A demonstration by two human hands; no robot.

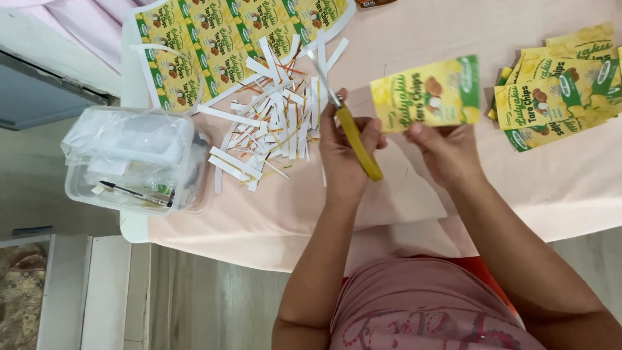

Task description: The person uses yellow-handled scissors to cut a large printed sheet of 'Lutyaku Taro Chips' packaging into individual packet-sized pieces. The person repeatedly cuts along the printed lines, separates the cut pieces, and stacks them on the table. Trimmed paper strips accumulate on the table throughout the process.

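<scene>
Progress, judged from the table, stands partway: a stack of trimmed labels (560, 91) lies fanned at the right edge of the pink tablecloth (414, 194), while an uncut printed sheet (220, 39) carrying rows of the same yellow-and-green design lies at the upper left, so cutting appears to remain. Between them sits a heap of narrow white paper strips (275, 123), some edged in orange or green, which reads as offcut waste. Your left hand (343, 152) is closed around the yellow handles of the scissors (350, 126), with the metal blades pointing up and away from you and slightly parted; they are not touching paper. Your right hand (447, 152) pinches one single label (427, 94) by its lower edge, holding it above the cloth, just beside the scissor blades and clear of them. That label is a flat rectangle, yellow with a green band at its right end and a picture of brown and white food pieces; its edges look straight and already trimmed, though fine margins are too small to judge. A clear plastic container (139, 162) holding a pen and crumpled film stands at the table's left corner.
</scene>
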